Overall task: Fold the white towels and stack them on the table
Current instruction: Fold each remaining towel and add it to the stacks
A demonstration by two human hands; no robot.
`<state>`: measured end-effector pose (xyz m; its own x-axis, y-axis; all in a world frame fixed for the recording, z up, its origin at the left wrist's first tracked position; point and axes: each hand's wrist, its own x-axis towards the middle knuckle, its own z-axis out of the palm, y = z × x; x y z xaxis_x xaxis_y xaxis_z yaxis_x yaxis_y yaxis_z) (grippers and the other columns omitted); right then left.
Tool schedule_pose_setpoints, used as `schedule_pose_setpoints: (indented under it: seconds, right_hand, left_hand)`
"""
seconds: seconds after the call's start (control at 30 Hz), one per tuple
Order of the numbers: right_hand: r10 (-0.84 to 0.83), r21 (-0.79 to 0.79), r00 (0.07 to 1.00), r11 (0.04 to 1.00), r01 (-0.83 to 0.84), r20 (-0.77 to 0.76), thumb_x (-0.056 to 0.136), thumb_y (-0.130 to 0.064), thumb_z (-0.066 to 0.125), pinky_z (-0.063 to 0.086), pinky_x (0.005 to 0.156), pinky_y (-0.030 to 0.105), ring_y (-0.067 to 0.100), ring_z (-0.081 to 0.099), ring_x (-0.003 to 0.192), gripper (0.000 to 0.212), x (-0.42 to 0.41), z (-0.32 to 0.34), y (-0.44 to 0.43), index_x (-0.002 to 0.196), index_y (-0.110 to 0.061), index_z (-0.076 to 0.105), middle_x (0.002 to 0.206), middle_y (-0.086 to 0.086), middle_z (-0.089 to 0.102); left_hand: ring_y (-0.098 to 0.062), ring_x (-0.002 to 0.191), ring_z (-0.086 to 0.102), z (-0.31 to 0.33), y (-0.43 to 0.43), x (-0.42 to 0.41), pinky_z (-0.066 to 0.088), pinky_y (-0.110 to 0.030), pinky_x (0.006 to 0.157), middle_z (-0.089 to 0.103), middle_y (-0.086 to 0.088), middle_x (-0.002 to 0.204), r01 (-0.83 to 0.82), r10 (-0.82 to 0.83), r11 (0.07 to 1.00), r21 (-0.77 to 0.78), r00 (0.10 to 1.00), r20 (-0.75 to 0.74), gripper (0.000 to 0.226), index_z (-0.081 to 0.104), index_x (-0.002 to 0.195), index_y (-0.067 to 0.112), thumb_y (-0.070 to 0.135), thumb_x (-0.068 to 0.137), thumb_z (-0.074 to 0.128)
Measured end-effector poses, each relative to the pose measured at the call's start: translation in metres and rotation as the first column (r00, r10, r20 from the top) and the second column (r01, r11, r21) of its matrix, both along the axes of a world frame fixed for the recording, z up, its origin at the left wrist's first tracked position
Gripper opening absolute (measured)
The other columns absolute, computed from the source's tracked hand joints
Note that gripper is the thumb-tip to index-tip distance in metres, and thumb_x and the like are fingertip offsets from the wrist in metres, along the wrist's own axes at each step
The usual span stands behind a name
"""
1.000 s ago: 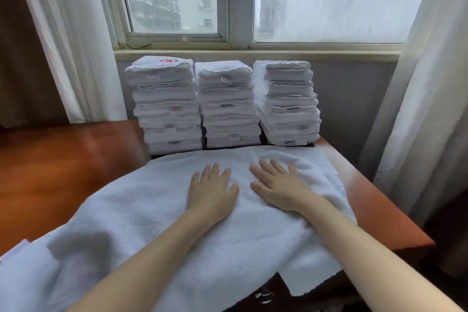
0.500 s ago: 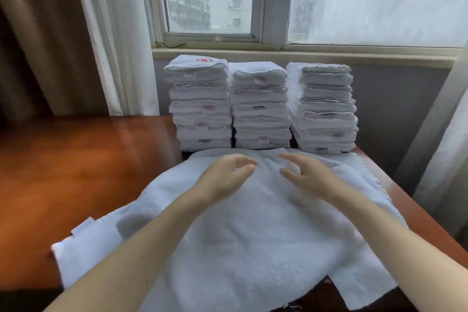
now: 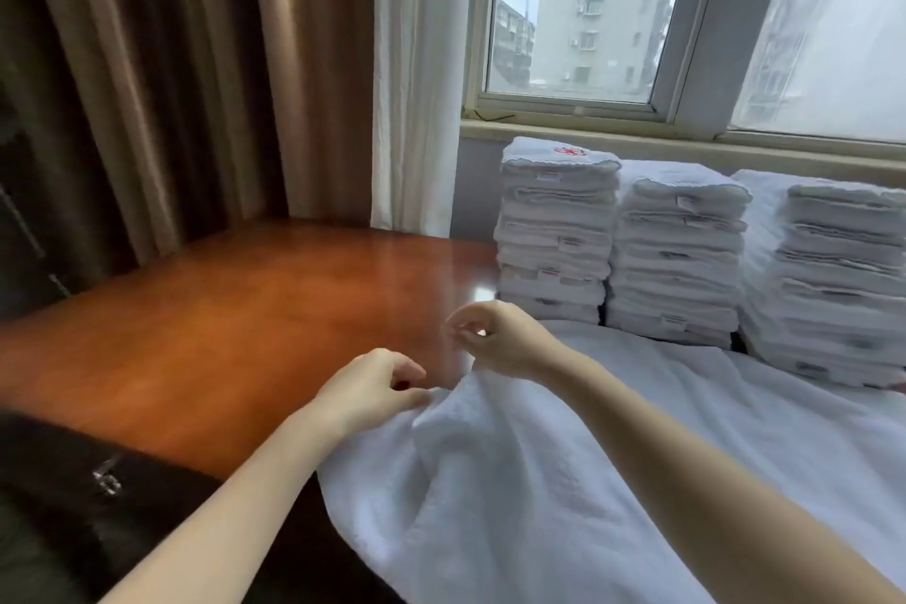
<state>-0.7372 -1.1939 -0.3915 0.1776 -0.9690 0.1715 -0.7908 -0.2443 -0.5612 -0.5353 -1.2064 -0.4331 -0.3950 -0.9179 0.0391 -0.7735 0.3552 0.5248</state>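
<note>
A large white towel (image 3: pixel 613 456) lies spread on the wooden table (image 3: pixel 245 309), its near part hanging over the front edge. My left hand (image 3: pixel 372 387) is at the towel's left edge, fingertips curled and pinching the rim. My right hand (image 3: pixel 495 338) hovers just above the towel's raised far-left edge, fingers curled with thumb and forefinger in a loop, nothing in it. Three stacks of folded white towels stand behind: the left stack (image 3: pixel 554 231), the middle stack (image 3: pixel 676 250) and the right stack (image 3: pixel 833 280).
Bare polished tabletop stretches to the left of the towel. Brown curtains (image 3: pixel 147 64) and a white sheer curtain (image 3: pixel 416 64) hang behind it, beside the window sill (image 3: pixel 686 147). A dark object with a zip (image 3: pixel 73 505) sits below the table's front edge.
Both hands lifted off the middle of the towel and moved left to its left edge, curling their fingers. My view swung left. The towel's left edge now bunches up.
</note>
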Motion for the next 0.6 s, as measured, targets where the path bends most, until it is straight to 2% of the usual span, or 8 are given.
schedule_pose_setpoints:
  seconds: [0.1, 0.17, 0.3, 0.37, 0.43, 0.47, 0.53, 0.6]
  right_hand:
    - [0.038, 0.101, 0.999, 0.994, -0.036, -0.016, 0.094, -0.023, 0.057, 0.057, 0.076, 0.035, 0.004, 0.064, 0.072, 0.014, 0.008, -0.002, -0.011, 0.091, -0.027, 0.070, 0.077, -0.015, 0.069]
    - [0.084, 0.217, 0.996, 0.973, -0.079, -0.017, 0.091, -0.012, 0.056, 0.055, 0.067, 0.027, 0.007, 0.065, 0.072, 0.022, 0.009, 0.000, -0.015, 0.095, -0.028, 0.070, 0.077, -0.017, 0.068]
    - [0.217, 0.401, 0.976, 0.894, -0.202, 0.008, 0.083, 0.003, 0.045, 0.038, 0.054, 0.021, 0.009, 0.051, 0.063, 0.041, 0.008, 0.012, -0.018, 0.091, -0.028, 0.070, 0.074, -0.013, 0.063]
    - [0.228, 0.447, 0.969, 0.860, -0.245, 0.092, 0.084, 0.004, 0.044, 0.033, 0.053, 0.021, 0.008, 0.043, 0.058, 0.032, 0.007, 0.020, -0.020, 0.086, -0.018, 0.067, 0.067, -0.009, 0.053]
    - [0.242, 0.464, 0.964, 0.845, -0.264, 0.109, 0.087, 0.003, 0.049, 0.034, 0.056, 0.022, 0.009, 0.046, 0.064, 0.019, 0.006, 0.029, -0.020, 0.091, -0.006, 0.065, 0.074, -0.003, 0.052]
    - [0.257, 0.471, 0.963, 0.841, -0.265, 0.082, 0.087, 0.000, 0.053, 0.036, 0.057, 0.021, 0.007, 0.048, 0.066, 0.018, 0.005, 0.032, -0.021, 0.090, -0.010, 0.067, 0.075, -0.005, 0.054]
    - [0.275, 0.467, 0.961, 0.855, -0.226, -0.038, 0.083, -0.006, 0.060, 0.038, 0.054, 0.014, -0.003, 0.049, 0.060, 0.032, 0.003, 0.038, -0.021, 0.069, -0.034, 0.067, 0.066, -0.020, 0.055]
    - [0.263, 0.457, 0.959, 0.870, -0.188, -0.105, 0.081, -0.007, 0.063, 0.038, 0.054, 0.012, -0.007, 0.048, 0.056, 0.041, 0.000, 0.043, -0.022, 0.057, -0.040, 0.063, 0.058, -0.025, 0.053]
  left_hand:
    - [-0.008, 0.094, 0.056, -0.008, 0.003, -0.003, 0.051, -0.032, 0.078, 0.064, 0.014, 0.092, 0.046, -0.043, 0.998, -0.038, 0.997, 0.061, 0.039, 0.073, 0.086, 0.030, 0.066, 0.084, 0.058]
    - [-0.011, 0.089, 0.054, -0.007, 0.003, -0.005, 0.046, -0.032, 0.073, 0.060, 0.010, 0.092, 0.043, -0.042, 0.999, -0.016, 0.999, 0.032, 0.029, 0.063, 0.086, 0.029, 0.056, 0.091, 0.054]
    - [-0.005, 0.071, 0.048, 0.009, -0.002, -0.005, 0.038, -0.018, 0.064, 0.056, 0.006, 0.084, -0.001, 0.007, 1.000, 0.016, 0.934, -0.357, 0.010, 0.053, 0.093, 0.017, 0.025, 0.100, 0.051]
    - [-0.002, 0.074, 0.051, 0.022, -0.003, -0.005, 0.040, -0.011, 0.062, 0.058, 0.004, 0.088, -0.077, 0.044, 0.996, -0.045, 0.861, -0.507, 0.007, 0.053, 0.097, 0.014, 0.019, 0.101, 0.050]
    - [-0.006, 0.081, 0.054, 0.035, -0.005, -0.006, 0.042, -0.008, 0.065, 0.059, 0.000, 0.092, -0.152, 0.076, 0.987, -0.061, 0.758, -0.648, 0.005, 0.052, 0.102, 0.011, 0.015, 0.102, 0.050]
    - [-0.009, 0.085, 0.056, 0.042, -0.006, -0.006, 0.044, -0.008, 0.067, 0.059, -0.001, 0.095, -0.180, 0.095, 0.983, -0.042, 0.686, -0.721, 0.006, 0.052, 0.105, 0.010, 0.014, 0.102, 0.050]
    - [-0.015, 0.092, 0.058, 0.054, -0.008, -0.005, 0.048, -0.016, 0.077, 0.061, -0.005, 0.100, -0.206, 0.131, 0.978, 0.021, 0.538, -0.832, 0.007, 0.051, 0.108, 0.010, 0.014, 0.102, 0.050]
    - [-0.017, 0.095, 0.060, 0.065, -0.008, -0.003, 0.050, -0.029, 0.083, 0.063, -0.007, 0.103, -0.202, 0.132, 0.979, 0.040, 0.468, -0.874, 0.007, 0.054, 0.107, 0.015, 0.012, 0.101, 0.050]
